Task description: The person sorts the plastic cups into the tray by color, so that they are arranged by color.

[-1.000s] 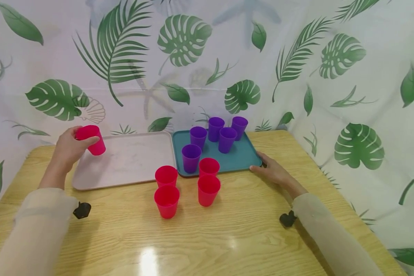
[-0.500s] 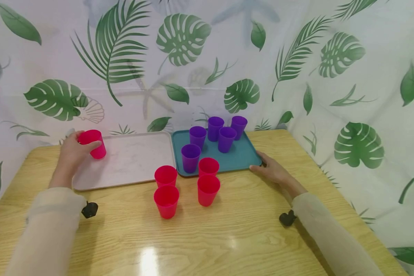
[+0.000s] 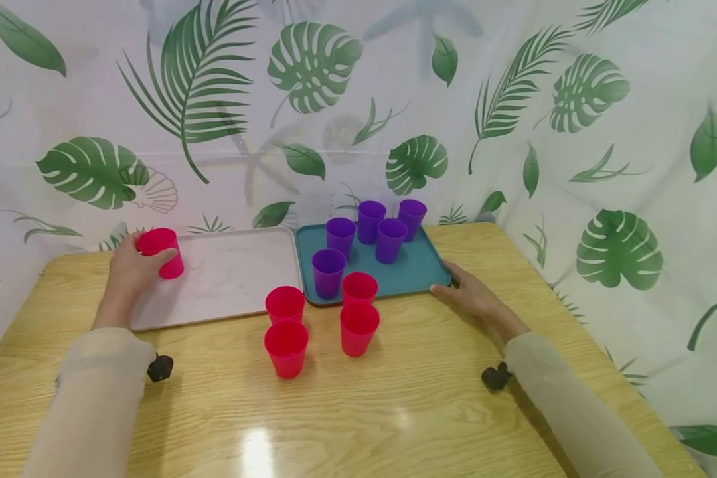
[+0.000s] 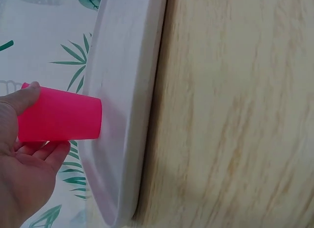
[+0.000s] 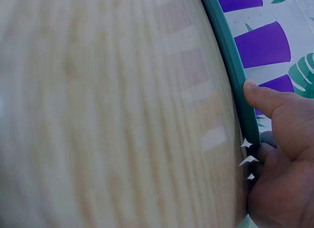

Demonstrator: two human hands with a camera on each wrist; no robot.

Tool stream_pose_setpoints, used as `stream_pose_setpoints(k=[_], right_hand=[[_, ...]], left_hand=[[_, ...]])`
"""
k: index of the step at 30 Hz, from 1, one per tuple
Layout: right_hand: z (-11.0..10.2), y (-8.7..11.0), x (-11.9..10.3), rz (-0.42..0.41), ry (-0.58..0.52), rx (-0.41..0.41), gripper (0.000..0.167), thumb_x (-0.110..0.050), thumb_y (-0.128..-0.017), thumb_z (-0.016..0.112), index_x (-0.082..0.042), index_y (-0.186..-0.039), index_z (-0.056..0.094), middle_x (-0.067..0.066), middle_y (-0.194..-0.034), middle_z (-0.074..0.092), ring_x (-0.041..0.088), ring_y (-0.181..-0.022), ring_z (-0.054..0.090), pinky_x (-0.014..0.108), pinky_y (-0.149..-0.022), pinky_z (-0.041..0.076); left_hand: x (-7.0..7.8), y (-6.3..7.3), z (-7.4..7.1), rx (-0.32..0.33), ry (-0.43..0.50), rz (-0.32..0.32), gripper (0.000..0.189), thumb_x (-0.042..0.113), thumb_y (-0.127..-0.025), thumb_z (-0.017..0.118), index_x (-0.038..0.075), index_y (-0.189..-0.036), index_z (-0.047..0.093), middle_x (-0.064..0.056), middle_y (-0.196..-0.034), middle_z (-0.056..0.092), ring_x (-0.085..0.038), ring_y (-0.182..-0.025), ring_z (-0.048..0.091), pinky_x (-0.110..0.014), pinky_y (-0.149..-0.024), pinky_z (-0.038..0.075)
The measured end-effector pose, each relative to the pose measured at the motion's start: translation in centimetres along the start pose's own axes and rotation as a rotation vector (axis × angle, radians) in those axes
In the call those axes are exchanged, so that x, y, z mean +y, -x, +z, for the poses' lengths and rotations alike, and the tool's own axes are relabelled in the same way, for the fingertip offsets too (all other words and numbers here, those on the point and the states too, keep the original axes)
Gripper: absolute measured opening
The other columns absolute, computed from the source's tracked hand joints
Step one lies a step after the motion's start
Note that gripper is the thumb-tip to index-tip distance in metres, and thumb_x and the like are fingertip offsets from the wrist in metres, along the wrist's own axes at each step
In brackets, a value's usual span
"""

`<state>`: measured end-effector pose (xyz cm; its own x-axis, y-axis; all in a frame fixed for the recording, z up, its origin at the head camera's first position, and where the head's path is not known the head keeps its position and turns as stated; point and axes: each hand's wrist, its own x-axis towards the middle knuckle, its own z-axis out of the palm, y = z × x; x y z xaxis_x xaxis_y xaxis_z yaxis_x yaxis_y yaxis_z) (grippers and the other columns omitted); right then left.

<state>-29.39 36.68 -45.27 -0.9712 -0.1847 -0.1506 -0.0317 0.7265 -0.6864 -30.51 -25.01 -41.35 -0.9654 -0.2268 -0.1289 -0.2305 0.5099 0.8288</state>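
Observation:
My left hand [image 3: 128,269] grips a red plastic cup [image 3: 174,267] at the left end of the white tray [image 3: 233,265]. In the left wrist view, the thumb lies on one side of the cup [image 4: 68,115] and the fingers on the other, with the cup's base right at the tray surface. On the right, my right hand [image 3: 475,297] holds the near right corner of the teal tray [image 3: 421,269]. Its thumb [image 5: 260,96] presses on the rim in the right wrist view, while the other fingers are bent at the corner, partly hidden.
Several purple cups [image 3: 327,275] stand upright on the teal tray. In front of the trays, several red cups [image 3: 286,355] are grouped on the wooden table [image 3: 394,411]. A leaf-patterned cloth [image 3: 334,153] hangs behind and to the right.
My left hand has moved the red cup down and slightly right onto the white tray's left end, bringing it from tilted to more upright. The right hand stays at the teal tray's corner.

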Motion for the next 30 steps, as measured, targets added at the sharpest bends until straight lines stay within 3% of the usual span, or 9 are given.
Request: stream_pose_setpoints(k=[6,12,20,30], right_hand=[[0.0,-0.2,0.1,0.004,0.019,-0.001,0.087,-0.044,-0.105,0.060,-0.003,-0.165,0.012,0.029,-0.167,0.015,0.047,-0.154,0.013,0.060,-0.124,0.014],[0.0,-0.2,0.1,0.000,0.008,-0.002,0.087,-0.043,-0.105,0.060,-0.002,-0.165,0.012,0.029,-0.167,0.015,0.047,-0.154,0.013,0.060,-0.124,0.014],[0.0,0.0,-0.1,0.004,0.015,-0.003,0.087,-0.043,-0.105,0.060,-0.002,-0.165,0.012,0.030,-0.167,0.014,0.048,-0.154,0.012,0.060,-0.124,0.013],[0.0,-0.1,-0.1,0.002,0.025,-0.004,0.089,-0.045,-0.104,0.060,-0.002,-0.165,0.011,0.030,-0.167,0.014,0.049,-0.154,0.012,0.060,-0.124,0.013]], left_hand=[[0.2,0.2,-0.2,-0.014,-0.017,-0.001,0.089,0.025,-0.102,0.063,-0.003,-0.163,0.003,-0.035,-0.162,0.021,-0.053,-0.146,0.025,-0.061,-0.112,0.040],[0.5,0.7,-1.0,0.012,0.001,0.067,0.098,0.043,-0.102,0.059,0.004,-0.164,-0.005,-0.029,-0.168,0.008,-0.052,-0.152,0.016,-0.066,-0.113,0.035],[1.5,2.0,-3.3,0.157,0.044,0.188,0.088,0.048,-0.103,0.052,0.004,-0.165,0.007,-0.022,-0.170,0.015,-0.043,-0.153,0.022,-0.061,-0.117,0.032],[2.1,4.1,-5.4,0.145,0.050,0.239,0.084,0.047,-0.105,0.050,0.005,-0.166,0.012,-0.019,-0.169,0.021,-0.042,-0.152,0.027,-0.056,-0.117,0.033]])
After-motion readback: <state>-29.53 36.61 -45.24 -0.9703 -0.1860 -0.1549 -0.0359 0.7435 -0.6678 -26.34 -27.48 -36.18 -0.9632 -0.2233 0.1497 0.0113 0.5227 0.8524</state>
